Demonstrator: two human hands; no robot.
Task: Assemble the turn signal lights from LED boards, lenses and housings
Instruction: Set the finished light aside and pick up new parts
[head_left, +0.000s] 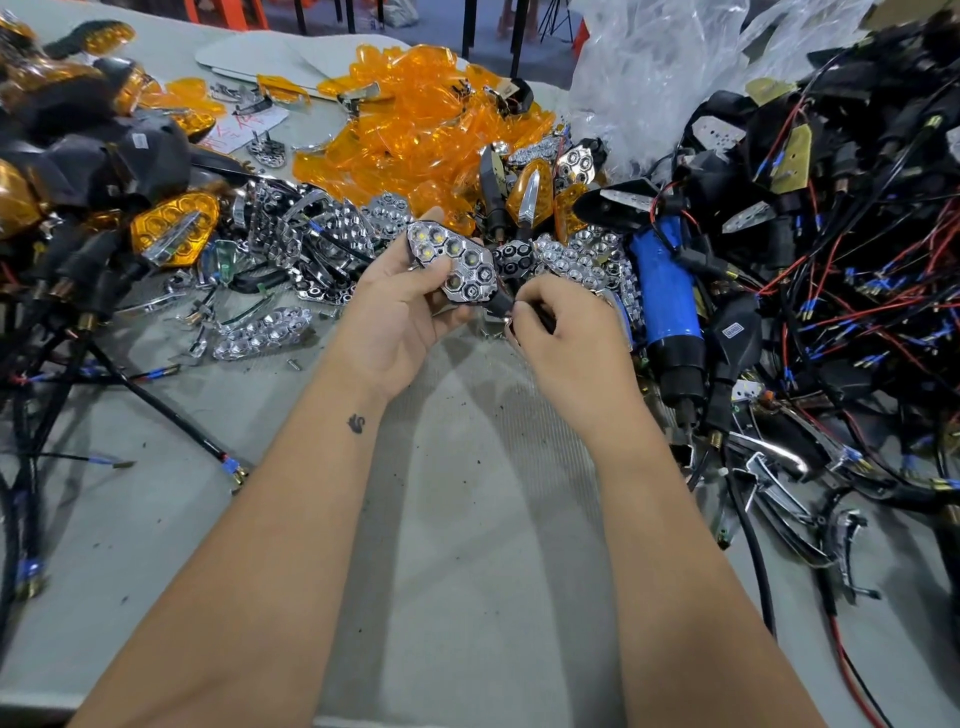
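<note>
Left hand (402, 306) grips chrome reflector unit (457, 267); right hand (563, 338), just right of it, pinches its black stem (501, 304).

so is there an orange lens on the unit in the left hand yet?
No: the unit held in the left hand shows its bare chrome reflector cells, with no orange lens over them.

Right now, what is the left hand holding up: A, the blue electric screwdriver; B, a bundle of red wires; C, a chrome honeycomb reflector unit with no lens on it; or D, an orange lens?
C: the left hand grips a chrome honeycomb reflector unit, its LED cells bare.
</note>
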